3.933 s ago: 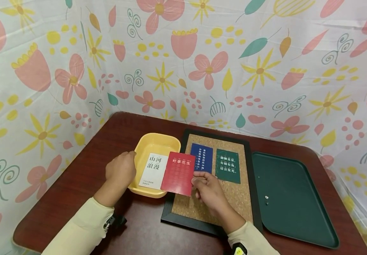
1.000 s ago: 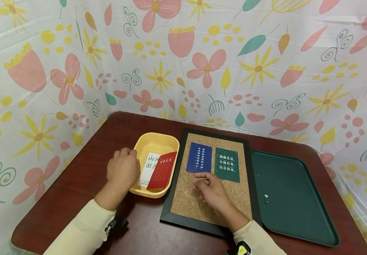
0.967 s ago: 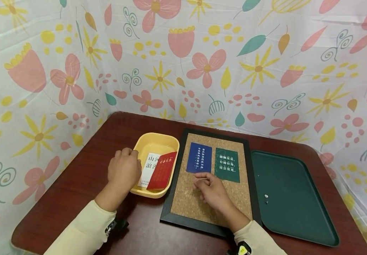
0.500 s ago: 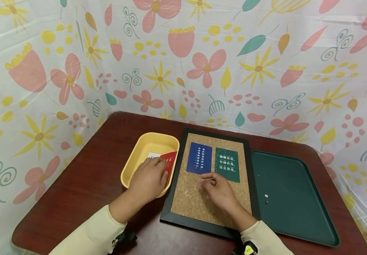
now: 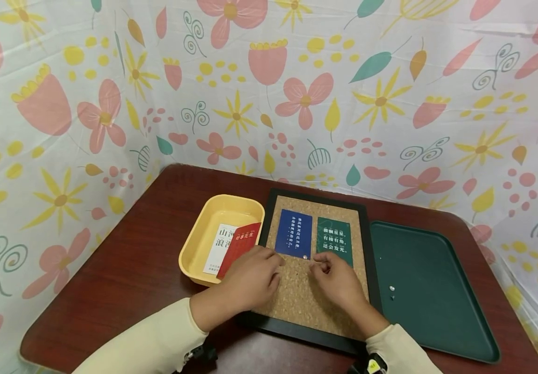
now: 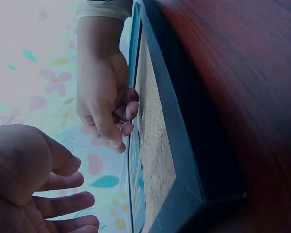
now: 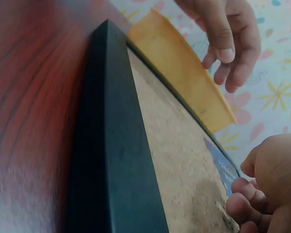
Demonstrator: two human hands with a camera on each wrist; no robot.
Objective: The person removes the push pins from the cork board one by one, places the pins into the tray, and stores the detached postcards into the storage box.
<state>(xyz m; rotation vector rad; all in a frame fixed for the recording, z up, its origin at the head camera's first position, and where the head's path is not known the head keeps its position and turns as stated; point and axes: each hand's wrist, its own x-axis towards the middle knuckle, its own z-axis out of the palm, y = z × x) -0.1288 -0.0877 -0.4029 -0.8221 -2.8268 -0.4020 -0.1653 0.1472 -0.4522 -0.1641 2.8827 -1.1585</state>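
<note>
My left hand [image 5: 252, 278] hovers over the left side of the cork board [image 5: 292, 306], its fingers loosely bent and holding nothing. Close to the lower corners of a blue card [image 5: 293, 234] and a green card [image 5: 335, 236] is my right hand [image 5: 339, 280]. Its fingers are loosely curled, and no object shows between them in the wrist views. A small shiny pushpin [image 5: 305, 256] shows at the blue card's lower right corner. Inside the yellow basin [image 5: 194, 239], a red card [image 5: 240, 246] overlaps a white card [image 5: 217, 249]; my left hand hides part of the red one.
Right of the board lies a dark green tray [image 5: 432, 291] with a small silvery pin [image 5: 392, 288] and another small piece near its left side. The board has a raised black frame [image 5: 306, 337]. A brown wooden table [image 5: 123, 270] carries everything, with a floral curtain [image 5: 269, 104] behind.
The red card, earlier in my right hand, now leans in the basin. My left hand has left the basin's rim and crossed rightward to the board. My right hand has shifted slightly right, exposing the pushpin.
</note>
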